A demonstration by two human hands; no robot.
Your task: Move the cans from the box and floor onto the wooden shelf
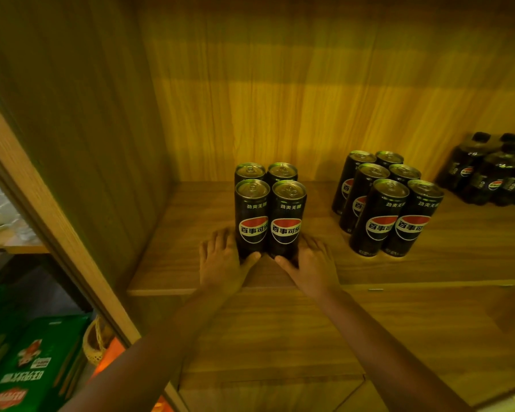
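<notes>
Several tall black cola cans stand in a tight square block on the wooden shelf (191, 263). My left hand (220, 263) wraps the base of the front left can (252, 215), thumb in front and fingers along its left side. My right hand (309, 266) grips the base of the front right can (286, 218) the same way from the right. Both front cans stand upright on the shelf, touching each other and the two cans behind them (265, 172).
A second block of several black cans (384, 209) stands to the right on the same shelf. Shrink-wrapped dark bottles (494, 173) sit at the far right. The shelf's side panel (72, 144) rises on the left; green cartons (36, 361) and a woven basket (94, 340) lie below left.
</notes>
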